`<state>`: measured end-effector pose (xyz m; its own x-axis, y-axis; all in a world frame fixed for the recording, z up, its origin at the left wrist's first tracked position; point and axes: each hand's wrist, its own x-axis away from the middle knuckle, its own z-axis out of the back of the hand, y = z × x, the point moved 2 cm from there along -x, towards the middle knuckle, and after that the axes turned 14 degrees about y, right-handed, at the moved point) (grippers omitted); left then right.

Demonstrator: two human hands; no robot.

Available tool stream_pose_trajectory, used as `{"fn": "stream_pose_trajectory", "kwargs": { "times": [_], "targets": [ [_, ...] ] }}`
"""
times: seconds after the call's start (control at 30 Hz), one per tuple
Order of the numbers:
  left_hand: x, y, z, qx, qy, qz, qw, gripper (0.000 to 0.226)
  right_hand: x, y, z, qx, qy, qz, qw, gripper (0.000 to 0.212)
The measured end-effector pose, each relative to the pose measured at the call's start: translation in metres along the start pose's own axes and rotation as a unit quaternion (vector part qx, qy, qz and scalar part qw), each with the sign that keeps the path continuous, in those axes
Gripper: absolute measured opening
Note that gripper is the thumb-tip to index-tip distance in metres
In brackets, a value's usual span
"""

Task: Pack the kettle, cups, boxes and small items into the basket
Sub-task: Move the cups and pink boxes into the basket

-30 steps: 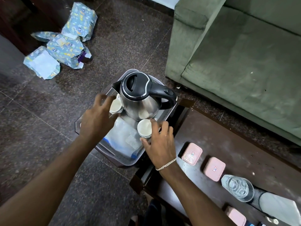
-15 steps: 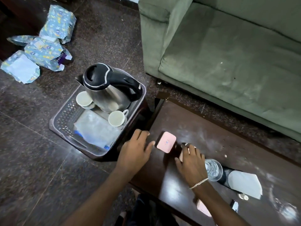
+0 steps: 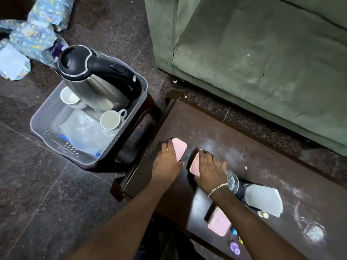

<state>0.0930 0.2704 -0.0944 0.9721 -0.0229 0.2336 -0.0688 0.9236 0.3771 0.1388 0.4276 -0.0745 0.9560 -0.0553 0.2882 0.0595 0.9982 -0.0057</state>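
Observation:
A grey basket stands on a dark stool and holds a steel kettle with a black lid, two white cups and a clear plastic bag. On the dark table lie three pink boxes. My left hand rests on the leftmost pink box, fingers curled over its edge. My right hand lies on the second pink box, gripping it. A third pink box sits nearer me, beside small colourful items.
A green sofa runs behind the table. A clear bottle with a dark body and a pale paper lie right of my right hand. Patterned blue packages lie on the dark floor at top left.
Both hands left the cups in the basket and moved right to the table. They have come down onto the two pink boxes, one hand on each.

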Motion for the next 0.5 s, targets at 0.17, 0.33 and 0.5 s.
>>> {"fn": "stream_pose_trajectory", "kwargs": {
  "times": [0.17,0.33,0.5],
  "targets": [
    [0.003,0.0,-0.001,0.011,0.011,0.005,1.0,0.082,0.001,0.003,0.004,-0.008,0.001,0.018,1.0,0.102],
    [0.022,-0.011,0.045,0.053,0.064,-0.006,0.997,0.081,0.001,-0.004,0.025,-0.041,0.045,0.021,0.998,0.101],
    [0.036,-0.047,0.129,0.08,0.145,-0.008,0.986,0.084,-0.009,-0.049,0.069,-0.09,0.117,0.055,0.987,0.101]
  ]
}}
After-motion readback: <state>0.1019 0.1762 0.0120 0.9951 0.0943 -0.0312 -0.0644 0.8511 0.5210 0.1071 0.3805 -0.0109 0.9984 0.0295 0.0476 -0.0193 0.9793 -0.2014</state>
